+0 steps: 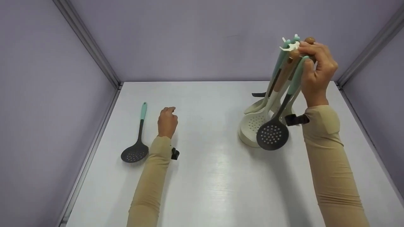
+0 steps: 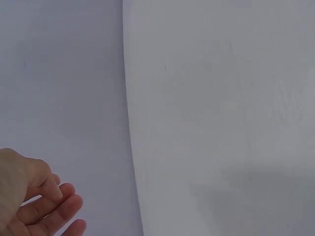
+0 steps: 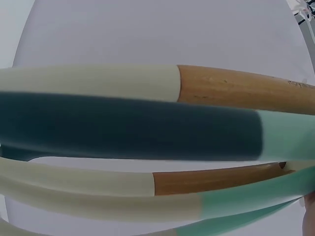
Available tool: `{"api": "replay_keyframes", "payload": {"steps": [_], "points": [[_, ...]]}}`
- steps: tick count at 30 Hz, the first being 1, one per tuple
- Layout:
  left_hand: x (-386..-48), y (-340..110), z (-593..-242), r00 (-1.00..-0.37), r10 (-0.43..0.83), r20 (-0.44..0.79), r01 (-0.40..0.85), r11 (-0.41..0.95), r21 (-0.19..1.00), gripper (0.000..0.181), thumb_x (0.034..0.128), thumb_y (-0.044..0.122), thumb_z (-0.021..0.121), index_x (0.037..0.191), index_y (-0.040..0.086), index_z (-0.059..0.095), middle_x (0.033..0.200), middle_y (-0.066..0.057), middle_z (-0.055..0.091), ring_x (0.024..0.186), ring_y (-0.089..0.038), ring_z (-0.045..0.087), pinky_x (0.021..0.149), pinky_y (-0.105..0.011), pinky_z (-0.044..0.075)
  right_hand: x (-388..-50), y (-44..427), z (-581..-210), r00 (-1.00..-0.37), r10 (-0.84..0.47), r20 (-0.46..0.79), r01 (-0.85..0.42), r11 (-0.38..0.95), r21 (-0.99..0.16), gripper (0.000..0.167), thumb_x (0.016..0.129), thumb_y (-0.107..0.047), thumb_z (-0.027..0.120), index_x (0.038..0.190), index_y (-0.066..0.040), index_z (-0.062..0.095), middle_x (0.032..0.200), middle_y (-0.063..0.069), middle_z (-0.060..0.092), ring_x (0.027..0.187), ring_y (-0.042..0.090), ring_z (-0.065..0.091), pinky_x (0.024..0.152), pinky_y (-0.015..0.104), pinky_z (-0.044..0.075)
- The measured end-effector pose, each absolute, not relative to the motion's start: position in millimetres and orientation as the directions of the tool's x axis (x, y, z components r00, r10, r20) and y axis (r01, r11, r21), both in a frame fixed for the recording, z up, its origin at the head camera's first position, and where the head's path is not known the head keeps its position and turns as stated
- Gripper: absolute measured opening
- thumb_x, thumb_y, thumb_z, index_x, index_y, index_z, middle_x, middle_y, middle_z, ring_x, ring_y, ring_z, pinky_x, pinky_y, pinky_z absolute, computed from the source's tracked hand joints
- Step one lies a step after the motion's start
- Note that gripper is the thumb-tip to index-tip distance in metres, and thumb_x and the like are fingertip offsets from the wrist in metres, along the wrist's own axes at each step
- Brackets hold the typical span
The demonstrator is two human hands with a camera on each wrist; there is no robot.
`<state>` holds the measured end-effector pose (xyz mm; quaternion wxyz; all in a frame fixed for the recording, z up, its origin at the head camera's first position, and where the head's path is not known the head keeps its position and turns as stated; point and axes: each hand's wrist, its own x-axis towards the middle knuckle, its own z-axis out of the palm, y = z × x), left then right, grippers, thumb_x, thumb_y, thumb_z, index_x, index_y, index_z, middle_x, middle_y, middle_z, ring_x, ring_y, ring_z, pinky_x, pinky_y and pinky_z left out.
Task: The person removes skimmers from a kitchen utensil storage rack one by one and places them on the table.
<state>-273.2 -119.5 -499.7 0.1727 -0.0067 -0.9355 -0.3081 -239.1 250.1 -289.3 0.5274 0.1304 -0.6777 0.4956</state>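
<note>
On the right stands a rotating utensil holder with a round cream base (image 1: 246,138) and a white hooked top (image 1: 293,46). Several utensils with mint or wooden handles hang around it. My right hand (image 1: 318,71) is at the top, pinching the mint handle end of a black skimmer (image 1: 272,135), whose round perforated head hangs in front. In the right wrist view, the black skimmer's shaft (image 3: 128,125) crosses the frame among cream shafts. My left hand (image 1: 167,123) holds nothing, its fingers loosely curled above the table. Left of it lies another black skimmer (image 1: 135,153) with a mint handle.
A white table (image 1: 202,176) bears everything. Pale walls (image 1: 189,37) enclose it at the back and both sides, with grey metal strips at the corners. A cream slotted utensil (image 1: 254,122) hangs behind the black skimmer. A dark utensil tip (image 1: 258,94) shows behind the holder.
</note>
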Motion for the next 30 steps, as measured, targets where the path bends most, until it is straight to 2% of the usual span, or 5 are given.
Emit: {"api": "replay_keyframes", "payload": {"steps": [4,10,16,25,30], "points": [[-269,-106,-493,-0.932,-0.054,0.358,0.176,0.797,0.578,0.027,0.0886,-0.007,0.054,0.113,-0.005,0.066,0.106,-0.020,0.068,0.102,-0.033,0.066,0.085,-0.039,0.058,-237,249,-287,-0.416,0.345,0.842,-0.721,0.439,-0.536,0.031,0.079,-0.007,0.044,0.082,0.014,0.068,0.090,-0.006,0.074,0.093,0.001,0.066,0.099,0.026,0.050],[-260,-86,-487,-0.923,-0.019,0.383,0.222,0.790,0.572,0.026,0.0894,-0.006,0.055,0.113,-0.003,0.067,0.106,-0.017,0.069,0.101,-0.030,0.066,0.085,-0.035,0.058,-238,250,-286,-0.426,0.332,0.841,-0.722,0.436,-0.538,0.031,0.078,-0.006,0.045,0.082,0.015,0.067,0.091,-0.003,0.076,0.093,0.001,0.066,0.101,0.029,0.049],[-250,-69,-484,-0.911,0.028,0.412,0.274,0.788,0.552,0.025,0.0900,-0.004,0.056,0.112,0.000,0.067,0.105,-0.014,0.069,0.101,-0.026,0.066,0.086,-0.032,0.057,-238,253,-285,-0.451,0.325,0.831,-0.724,0.412,-0.554,0.029,0.078,-0.002,0.044,0.082,0.015,0.067,0.090,-0.008,0.076,0.093,0.001,0.068,0.100,0.027,0.049],[-237,-45,-475,-0.892,0.085,0.443,0.352,0.745,0.566,0.024,0.0923,-0.001,0.055,0.114,0.002,0.066,0.107,-0.012,0.068,0.103,-0.023,0.066,0.088,-0.030,0.057,-238,258,-285,-0.510,0.310,0.802,-0.716,0.363,-0.596,0.030,0.078,0.002,0.042,0.084,0.014,0.068,0.090,-0.016,0.073,0.090,0.002,0.065,0.083,0.017,0.048],[-230,-30,-473,-0.875,0.116,0.471,0.407,0.705,0.581,0.024,0.0931,0.000,0.055,0.114,0.002,0.066,0.106,-0.011,0.069,0.102,-0.022,0.066,0.088,-0.029,0.056,-238,259,-281,-0.528,0.301,0.794,-0.735,0.306,-0.605,0.030,0.077,0.007,0.040,0.083,0.014,0.069,0.087,-0.016,0.073,0.089,0.005,0.066,0.086,0.020,0.049]]}}
